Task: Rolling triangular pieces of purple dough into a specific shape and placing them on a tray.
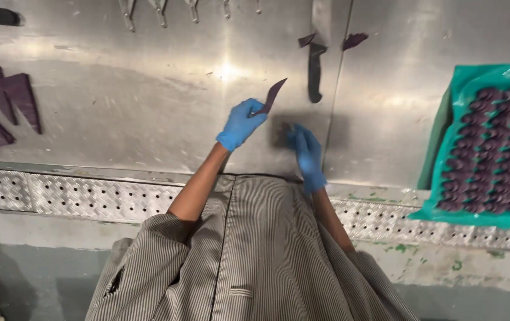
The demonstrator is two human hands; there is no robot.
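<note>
While the left hand (pixel 241 123) pinches a curved dark purple strip (pixel 270 97) above the steel worktop (pixel 148 101), the right hand (pixel 306 148) rests loosely curled, empty, on a dark patch (pixel 282 132). This looks like the lifting-away step; setting the strip down cleanly calls for a steady pinch.

A thin, dark purple strip (pixel 271 97), curved like a blade and tapering to a point, is lifted clear of the steel work surface, its lower end pinched in the fingers of the left hand (pixel 241 123) (blue-gloved). The point angles up and away to the right. Just beside it, a dark rectangular piece (pixel 281 134) lies flat on the metal, its right edge under the gloved right hand (pixel 307 151).
</note>
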